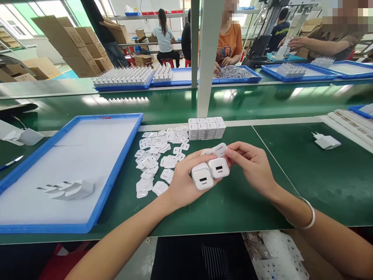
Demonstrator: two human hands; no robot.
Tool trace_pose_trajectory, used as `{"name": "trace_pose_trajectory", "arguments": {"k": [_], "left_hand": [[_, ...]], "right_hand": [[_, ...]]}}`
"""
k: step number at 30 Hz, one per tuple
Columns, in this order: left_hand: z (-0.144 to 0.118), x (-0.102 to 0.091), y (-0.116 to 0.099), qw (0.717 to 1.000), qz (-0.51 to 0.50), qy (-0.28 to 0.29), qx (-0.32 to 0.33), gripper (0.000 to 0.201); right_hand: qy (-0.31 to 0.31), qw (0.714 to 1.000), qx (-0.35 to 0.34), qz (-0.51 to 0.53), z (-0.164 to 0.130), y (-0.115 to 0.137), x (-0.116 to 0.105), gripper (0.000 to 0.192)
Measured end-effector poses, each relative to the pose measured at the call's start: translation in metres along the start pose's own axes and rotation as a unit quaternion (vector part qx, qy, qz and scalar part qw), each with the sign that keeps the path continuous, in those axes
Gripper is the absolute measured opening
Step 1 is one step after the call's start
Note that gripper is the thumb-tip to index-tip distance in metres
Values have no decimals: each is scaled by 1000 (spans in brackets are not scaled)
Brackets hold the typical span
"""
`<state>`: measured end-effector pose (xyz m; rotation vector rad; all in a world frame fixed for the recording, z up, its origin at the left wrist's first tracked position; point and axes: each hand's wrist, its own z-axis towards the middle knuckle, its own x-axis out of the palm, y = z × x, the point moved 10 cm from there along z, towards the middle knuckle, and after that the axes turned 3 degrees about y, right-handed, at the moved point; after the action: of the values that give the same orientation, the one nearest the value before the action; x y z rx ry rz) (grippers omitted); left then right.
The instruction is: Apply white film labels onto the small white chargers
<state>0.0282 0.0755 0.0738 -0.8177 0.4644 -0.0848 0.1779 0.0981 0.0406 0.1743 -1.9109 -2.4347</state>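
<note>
My left hand (183,181) is wrapped round two white USB charger bodies (203,177), held side by side with their port faces toward me. Above them, my right hand (253,165) pinches a small white cover plate (219,149) with dark print between thumb and forefinger. Another white piece shows behind it by the left fingers, partly hidden. Loose white cover plates (150,159) lie scattered on the green mat left of my hands. Just beyond my hands stands a block of neatly stacked white plates (206,128).
At left, a blue-rimmed tray (109,186) holds white plug chargers (68,189). A single plug charger (326,140) lies at right. A white post (207,58) rises behind the stack. Across the green belt (166,102) are trays of parts and people working.
</note>
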Motion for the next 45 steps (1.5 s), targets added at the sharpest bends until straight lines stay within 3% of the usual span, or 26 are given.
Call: {"name": "trace_pose_trajectory", "arguments": {"k": [3,5,8,10,12,22,45], "left_hand": [[1,-3,0,1000,13,-12,-4,34],[1,-9,1,999,42,-32,-6,34],[-2,-16,3,993,98,-66,-2,36],[-4,-17,2,988,136,-76,14,38],[-7,-16,-1,982,169,-73,33,42],[-10,-10,-20,965,237,-68,92,43],[-10,-4,-29,954,266,-54,128,36]], "right_hand": [[-36,989,-62,-130,-1,15,-10,19],[-71,980,-93,-162,-3,25,-21,20],[-49,995,-71,-40,-5,23,-22,22],[6,998,-37,44,-8,18,-9,23],[43,997,-12,65,-13,14,5,23],[45,997,-8,61,-19,12,17,21],[35,999,1,-23,-23,22,16,31]]}}
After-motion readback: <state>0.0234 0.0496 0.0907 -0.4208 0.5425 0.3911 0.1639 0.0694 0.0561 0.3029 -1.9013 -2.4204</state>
